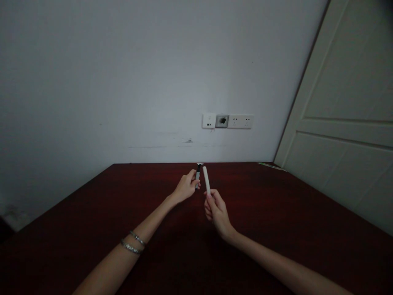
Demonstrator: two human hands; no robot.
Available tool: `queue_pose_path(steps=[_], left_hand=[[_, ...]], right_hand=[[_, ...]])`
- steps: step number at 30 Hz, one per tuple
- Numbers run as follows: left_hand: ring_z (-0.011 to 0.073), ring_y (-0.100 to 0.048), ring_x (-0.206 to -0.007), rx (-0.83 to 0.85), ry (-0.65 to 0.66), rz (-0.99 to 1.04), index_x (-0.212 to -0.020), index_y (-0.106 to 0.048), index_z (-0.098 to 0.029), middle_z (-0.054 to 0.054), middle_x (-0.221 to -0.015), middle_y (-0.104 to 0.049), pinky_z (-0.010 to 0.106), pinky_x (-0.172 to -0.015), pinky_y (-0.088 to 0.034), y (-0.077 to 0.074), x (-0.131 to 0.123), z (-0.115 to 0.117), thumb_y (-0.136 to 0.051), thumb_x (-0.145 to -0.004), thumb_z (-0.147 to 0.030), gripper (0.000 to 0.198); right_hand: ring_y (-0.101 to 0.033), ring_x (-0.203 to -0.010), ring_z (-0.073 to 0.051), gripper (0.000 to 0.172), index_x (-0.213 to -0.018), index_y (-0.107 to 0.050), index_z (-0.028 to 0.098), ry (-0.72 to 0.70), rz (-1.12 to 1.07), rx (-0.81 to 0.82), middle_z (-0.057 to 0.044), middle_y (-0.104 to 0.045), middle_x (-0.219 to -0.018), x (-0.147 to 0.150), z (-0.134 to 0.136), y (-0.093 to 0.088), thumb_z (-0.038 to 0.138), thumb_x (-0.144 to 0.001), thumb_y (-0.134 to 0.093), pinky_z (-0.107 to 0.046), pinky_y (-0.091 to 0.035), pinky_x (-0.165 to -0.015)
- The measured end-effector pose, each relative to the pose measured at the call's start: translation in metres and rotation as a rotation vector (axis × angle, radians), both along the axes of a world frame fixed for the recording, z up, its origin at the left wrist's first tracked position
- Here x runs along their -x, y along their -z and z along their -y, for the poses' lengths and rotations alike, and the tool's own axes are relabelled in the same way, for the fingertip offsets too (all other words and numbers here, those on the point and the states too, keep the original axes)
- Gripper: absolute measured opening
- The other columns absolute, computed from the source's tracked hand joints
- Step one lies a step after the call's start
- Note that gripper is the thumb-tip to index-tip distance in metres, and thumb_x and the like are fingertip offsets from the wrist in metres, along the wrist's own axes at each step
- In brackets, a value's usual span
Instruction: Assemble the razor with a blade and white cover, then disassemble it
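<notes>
Gripped in my left hand [187, 186] is a small tool [198, 177] with a grey handle, a black neck and a pale crosspiece at the top. Its T shape resembles a razor or a peeler, but it is too small to tell which. My right hand [217, 211] pinches the lower end of a slim white stick [206, 180], held up with a slight lean to the left. A narrow gap separates the stick from the tool. The fingers hide the stick's bottom end and part of the tool's handle.
Both arms reach over a dark red wooden table [260, 213]. A pale wall [153, 82] with a row of sockets [229, 121] rises behind it. At the back right edge lies a thin flat strip [272, 166], beside a white panelled door [344, 123].
</notes>
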State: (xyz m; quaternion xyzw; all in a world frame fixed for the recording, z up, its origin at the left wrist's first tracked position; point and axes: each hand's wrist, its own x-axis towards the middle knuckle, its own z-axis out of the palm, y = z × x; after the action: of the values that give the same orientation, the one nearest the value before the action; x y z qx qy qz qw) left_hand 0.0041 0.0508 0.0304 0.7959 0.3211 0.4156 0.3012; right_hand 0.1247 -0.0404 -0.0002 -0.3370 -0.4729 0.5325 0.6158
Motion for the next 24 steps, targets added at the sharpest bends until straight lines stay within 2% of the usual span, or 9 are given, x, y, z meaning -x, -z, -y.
queue_pose_path(steps=[4,10,14,19,24], left_hand=[[0.0129,-0.061,-0.062,-0.042,0.018,-0.040,-0.087,-0.046,-0.018,0.001,-0.070,-0.062,0.023,-0.060,-0.046,0.001,-0.001,0.004,-0.044,-0.081,-0.015,0.007],[0.0122,-0.061,-0.061,-0.027,0.012,-0.004,-0.091,-0.046,-0.018,0.000,-0.070,-0.061,0.021,-0.058,-0.046,-0.004,-0.005,0.006,-0.043,-0.081,-0.014,0.011],[0.0120,-0.061,-0.062,-0.069,0.001,-0.037,-0.090,-0.047,-0.018,0.000,-0.070,-0.061,0.021,-0.059,-0.044,-0.006,-0.004,0.007,-0.044,-0.081,-0.014,0.010],[0.0124,-0.061,-0.066,-0.127,0.001,-0.099,-0.091,-0.049,-0.018,0.001,-0.073,-0.063,0.021,-0.063,-0.043,-0.002,-0.001,0.008,-0.044,-0.081,-0.013,0.013],[0.0120,-0.060,-0.061,-0.117,-0.020,-0.121,-0.092,-0.048,-0.018,0.000,-0.069,-0.062,0.021,-0.061,-0.043,0.003,0.002,0.005,-0.043,-0.081,-0.014,0.013]], right_hand=[[-0.019,-0.039,-0.003,0.028,-0.087,-0.043,0.022,0.043,-0.034,-0.054,0.010,-0.028,-0.053,0.001,-0.001,-0.010,0.049,-0.082,-0.050,-0.013,-0.015,-0.033],[-0.022,-0.039,-0.003,0.031,-0.084,-0.042,0.022,0.029,0.004,0.019,0.010,-0.030,-0.054,0.004,0.006,0.003,0.052,-0.080,-0.051,-0.012,-0.017,-0.033],[-0.021,-0.039,-0.003,0.030,-0.087,-0.043,0.022,0.045,-0.038,-0.040,0.010,-0.029,-0.054,0.006,0.006,-0.003,0.051,-0.080,-0.051,-0.013,-0.017,-0.033],[-0.021,-0.038,-0.003,0.032,-0.085,-0.042,0.023,0.092,-0.060,-0.025,0.010,-0.028,-0.053,0.007,0.002,-0.008,0.052,-0.079,-0.052,-0.012,-0.017,-0.032],[-0.022,-0.038,-0.003,0.031,-0.085,-0.042,0.023,0.090,-0.052,-0.027,0.010,-0.028,-0.054,0.004,0.004,-0.010,0.052,-0.079,-0.052,-0.012,-0.017,-0.032]])
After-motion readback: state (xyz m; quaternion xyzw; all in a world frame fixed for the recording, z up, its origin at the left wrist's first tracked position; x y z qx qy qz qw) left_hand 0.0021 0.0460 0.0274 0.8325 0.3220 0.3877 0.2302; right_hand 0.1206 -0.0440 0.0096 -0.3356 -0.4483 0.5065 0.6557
